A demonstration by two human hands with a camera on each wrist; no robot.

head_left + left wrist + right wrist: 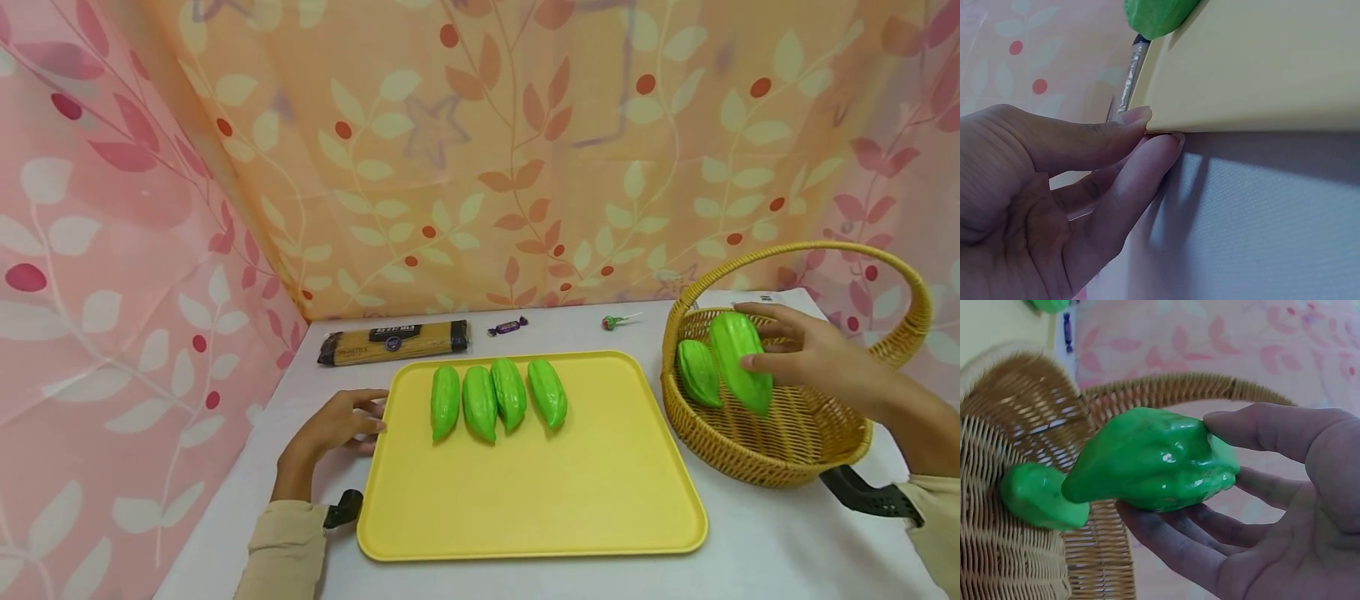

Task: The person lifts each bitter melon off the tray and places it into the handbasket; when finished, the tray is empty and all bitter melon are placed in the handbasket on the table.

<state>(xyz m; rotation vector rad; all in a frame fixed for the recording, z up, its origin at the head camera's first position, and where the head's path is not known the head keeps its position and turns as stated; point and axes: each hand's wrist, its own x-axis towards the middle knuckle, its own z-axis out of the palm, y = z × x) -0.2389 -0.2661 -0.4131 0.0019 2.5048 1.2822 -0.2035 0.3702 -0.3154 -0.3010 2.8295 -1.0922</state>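
Observation:
My right hand [810, 354] grips a shiny green ridged fruit [741, 360] between thumb and fingers, over the wicker basket [765, 471]. In the right wrist view the gripped fruit [1154, 459] lies across my fingertips, its pointed end towards a second green fruit [1041, 497] in the basket. On the yellow tray [525, 508], several similar green fruits [480, 404] stand side by side near the far edge. My left hand [337, 427] is at the tray's left edge; in the left wrist view, its thumb and a finger pinch the rim [1166, 130].
Behind the tray lie a pack of spaghetti [393, 342], a purple-wrapped candy [508, 327] and a lollipop [621, 320]. The basket's tall handle [810, 246] arches over its opening. Patterned cloth [450, 167] hangs at the back and both sides of the white table.

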